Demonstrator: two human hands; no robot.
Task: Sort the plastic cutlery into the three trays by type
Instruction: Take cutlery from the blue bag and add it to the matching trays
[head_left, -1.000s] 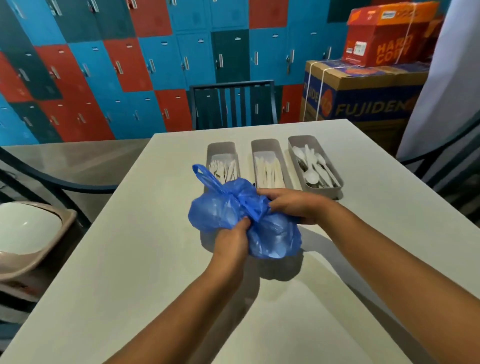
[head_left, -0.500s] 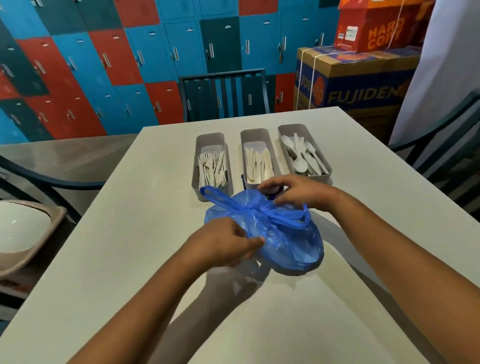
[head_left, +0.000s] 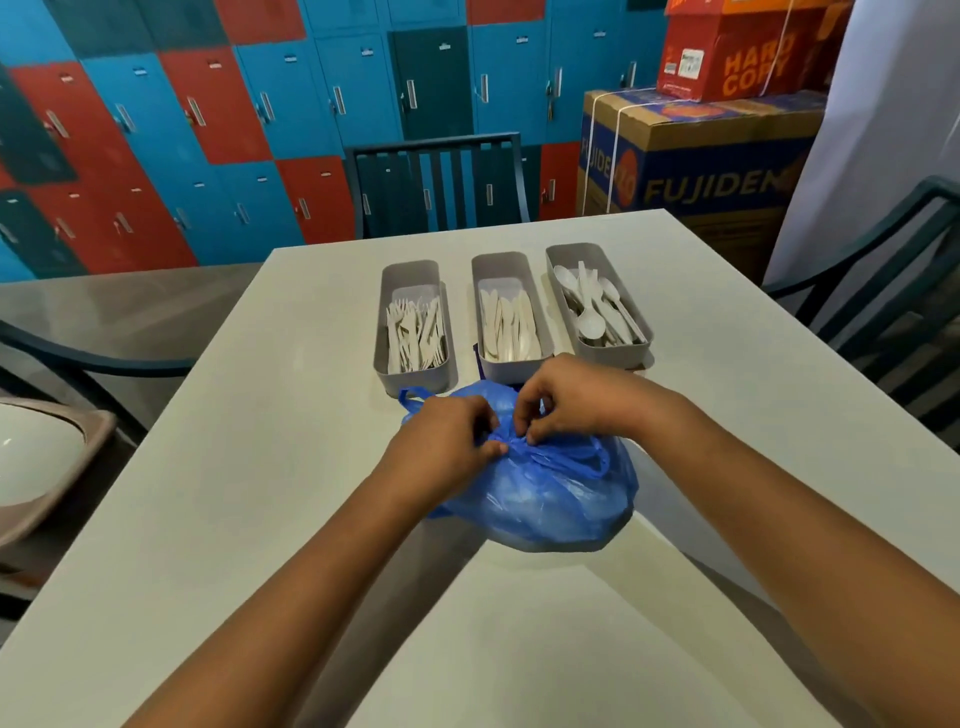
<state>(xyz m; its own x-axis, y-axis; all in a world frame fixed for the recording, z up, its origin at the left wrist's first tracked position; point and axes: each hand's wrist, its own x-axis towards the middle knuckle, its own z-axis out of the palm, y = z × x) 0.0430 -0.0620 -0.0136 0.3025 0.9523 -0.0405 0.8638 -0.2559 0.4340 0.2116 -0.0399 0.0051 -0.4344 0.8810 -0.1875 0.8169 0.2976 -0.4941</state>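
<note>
Pinching knot: both hands (head_left: 511, 428) | blue bag (head_left: 545, 499) crinkled, translucent, bulging

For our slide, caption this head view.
Both hands pinch the knotted blue bag before three sorted cutlery trays.

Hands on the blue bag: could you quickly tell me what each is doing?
Left hand: pinching the knot of the blue bag.
Right hand: fingers curled, pinching the same knot.
</note>
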